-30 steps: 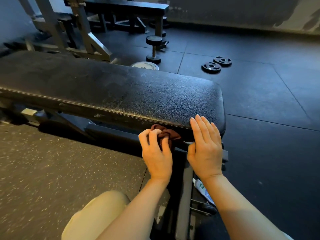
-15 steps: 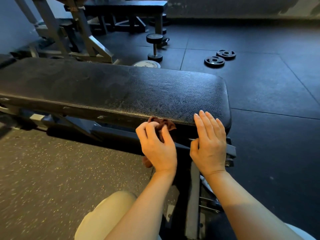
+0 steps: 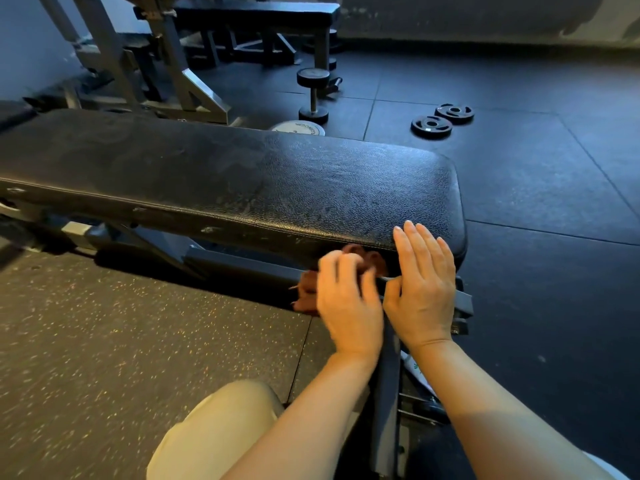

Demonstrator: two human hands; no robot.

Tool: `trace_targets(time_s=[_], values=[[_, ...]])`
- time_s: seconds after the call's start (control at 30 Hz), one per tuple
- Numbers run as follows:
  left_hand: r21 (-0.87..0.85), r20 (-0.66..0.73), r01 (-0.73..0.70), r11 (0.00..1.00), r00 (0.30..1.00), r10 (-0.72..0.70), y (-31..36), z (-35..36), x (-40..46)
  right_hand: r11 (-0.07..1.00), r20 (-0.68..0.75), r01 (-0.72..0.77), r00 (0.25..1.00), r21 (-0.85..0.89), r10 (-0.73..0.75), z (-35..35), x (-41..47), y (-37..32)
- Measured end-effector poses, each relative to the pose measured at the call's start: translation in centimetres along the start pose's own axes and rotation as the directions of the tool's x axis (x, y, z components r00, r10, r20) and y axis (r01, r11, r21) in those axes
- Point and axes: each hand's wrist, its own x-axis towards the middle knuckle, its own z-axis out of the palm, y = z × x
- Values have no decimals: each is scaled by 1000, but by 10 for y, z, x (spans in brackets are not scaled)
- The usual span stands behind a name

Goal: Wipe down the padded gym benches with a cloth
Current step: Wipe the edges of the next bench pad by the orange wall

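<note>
- Padded bench (image 3: 242,181): black textured upholstery, lying across the view from the left edge to a rounded end at right; this surface shows pale smears over its middle and left part.
- Left hand (image 3: 349,303): slightly blurred, fingers curled round a bunched reddish-brown cloth (image 3: 306,294), pressing it against the near side edge of the pad, just below the seam.
- Cloth: part shows above the left fingers against the pad's edge, part hangs out to the left of the hand.
- Right hand (image 3: 424,289): fingers straight and together, laid flat over the near right corner of the pad with the fingertips on its top; it holds nothing and sits just beside the left hand.
- Bench frame (image 3: 386,393): a dark metal beam runs under the pad toward the viewer, between the two forearms.
- Knee (image 3: 221,431): in light beige fabric, at lower centre.
- Floor (image 3: 104,341): speckled rubber at left, dark rubber tiles at right.
- Behind the bench: an upright dumbbell (image 3: 313,93), a pale weight plate (image 3: 298,128) partly hidden by the pad, two small black weight plates (image 3: 441,120) lying flat, a grey rack frame (image 3: 180,77) and a second bench (image 3: 256,12).
</note>
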Motion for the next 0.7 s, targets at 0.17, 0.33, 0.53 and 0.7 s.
trace_targets(time_s=[0.17,0.33,0.53,0.7], values=[[-60,-99,174,983,979,-180,-4,-14,3,999,33,24,999,37,-26,-6,2,2],[-86,-341,358,930,866,-365,-30,-45,42,995,-19,-25,999,95,27,-15,11,-17],[-63,86,190,980,979,-184,-27,-31,-6,976,80,216,974,-12,-214,25,80,-62],[-159,-281,403,901,857,-433,-40,-43,21,971,303,186,944,-153,-133,48,88,-66]])
